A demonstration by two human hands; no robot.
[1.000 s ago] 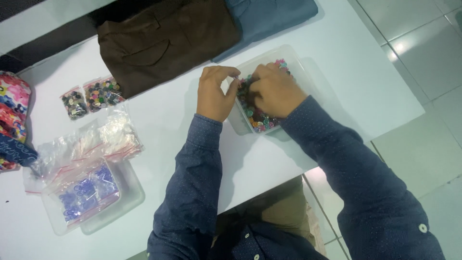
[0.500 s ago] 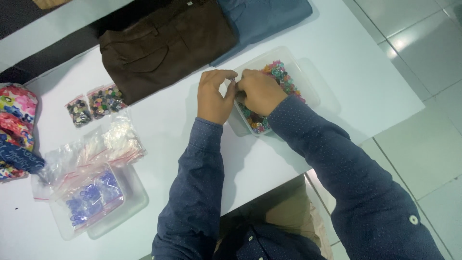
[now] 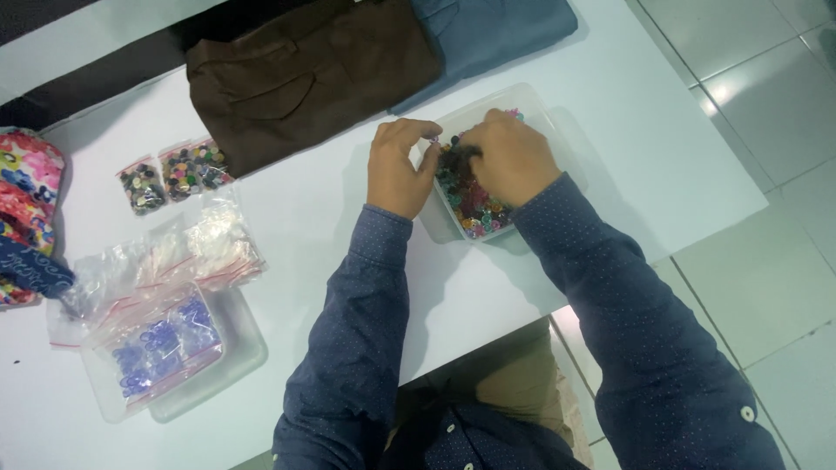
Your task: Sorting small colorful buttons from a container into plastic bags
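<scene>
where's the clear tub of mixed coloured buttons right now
In the head view the clear tub of mixed buttons sits right of centre on the white table, between both hands, just below the folded blue garment.

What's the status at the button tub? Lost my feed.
Left hand at rim of clear plastic tub, pinching something small. Right hand inside, grip buried in mixed coloured buttons. Nothing obstructing.
</scene>
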